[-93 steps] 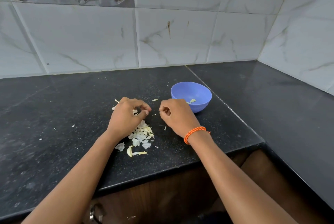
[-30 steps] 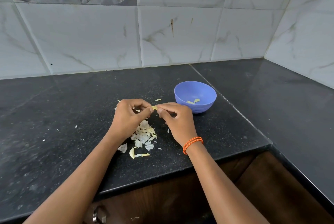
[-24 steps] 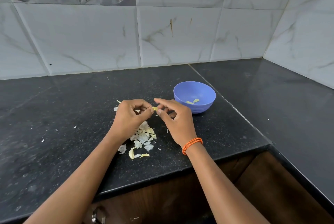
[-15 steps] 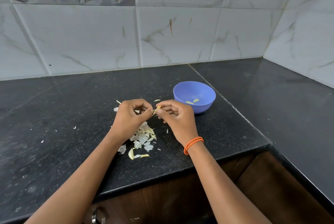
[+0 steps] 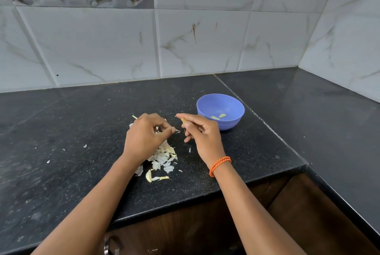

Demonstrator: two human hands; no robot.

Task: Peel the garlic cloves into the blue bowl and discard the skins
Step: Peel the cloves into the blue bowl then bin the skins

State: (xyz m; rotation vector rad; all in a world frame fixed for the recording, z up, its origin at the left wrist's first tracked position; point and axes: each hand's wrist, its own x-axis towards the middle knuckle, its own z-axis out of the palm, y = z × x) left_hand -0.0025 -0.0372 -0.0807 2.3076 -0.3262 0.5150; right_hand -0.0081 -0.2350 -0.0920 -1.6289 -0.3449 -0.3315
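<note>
The blue bowl (image 5: pixel 220 110) stands on the black counter (image 5: pixel 61 131) with two peeled garlic pieces (image 5: pixel 218 117) inside. My right hand (image 5: pixel 200 133), with an orange wristband, pinches a small garlic clove (image 5: pixel 182 120) between thumb and forefinger, just left of the bowl. My left hand (image 5: pixel 146 137) pinches a thin strip of skin (image 5: pixel 177 131) at its fingertips, a short gap away from the clove. A heap of pale garlic skins (image 5: pixel 162 158) lies on the counter under and in front of the left hand.
Small skin flakes (image 5: pixel 85 146) are scattered to the left on the counter. Marble tiles form the wall behind and to the right. The counter's front edge (image 5: pixel 185 201) runs below my wrists, with dark wooden cabinets beneath.
My hands were joined on the clove; now they have drawn apart, the left one carrying off a strip of skin and the right one keeping the clove.
</note>
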